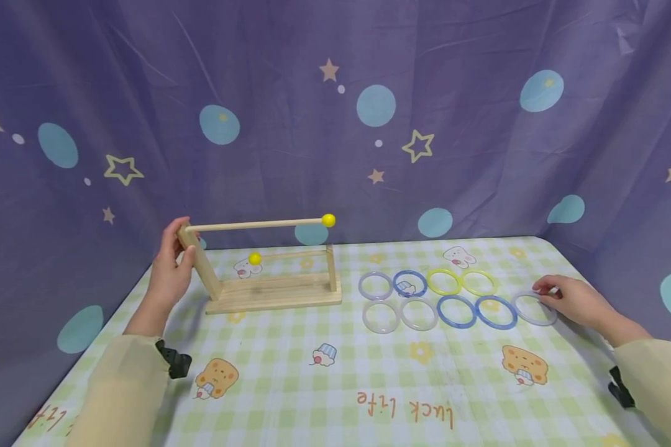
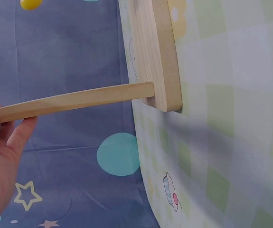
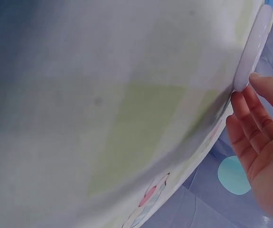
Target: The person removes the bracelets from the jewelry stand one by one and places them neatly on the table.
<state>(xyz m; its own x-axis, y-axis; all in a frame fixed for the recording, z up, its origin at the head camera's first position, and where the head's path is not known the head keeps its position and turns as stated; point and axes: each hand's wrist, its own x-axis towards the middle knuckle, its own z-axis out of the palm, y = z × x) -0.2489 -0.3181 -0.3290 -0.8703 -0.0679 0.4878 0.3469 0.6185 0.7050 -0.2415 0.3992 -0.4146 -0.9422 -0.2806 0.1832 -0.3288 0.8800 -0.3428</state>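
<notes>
On the left of the table is a wooden stand (image 1: 274, 292) with two uprights, each bearing a horizontal rod tipped with a yellow ball (image 1: 328, 220). My left hand (image 1: 170, 270) grips the top of its taller upright (image 2: 79, 99), thumb on one side and fingers on the other. At the far right, my right hand (image 1: 581, 304) pinches the edge of a clear pale ring (image 3: 252, 47) between thumb and fingers. That ring sits at the right end of the front row, beside a blue ring (image 1: 496, 327).
Several other rings lie flat in two rows: clear ones (image 1: 380, 332), blue ones (image 1: 456, 326) and a pair of yellow ones (image 1: 444, 293). A green-checked cloth (image 1: 291, 385) covers the table. Behind it hangs a purple curtain (image 1: 291, 167).
</notes>
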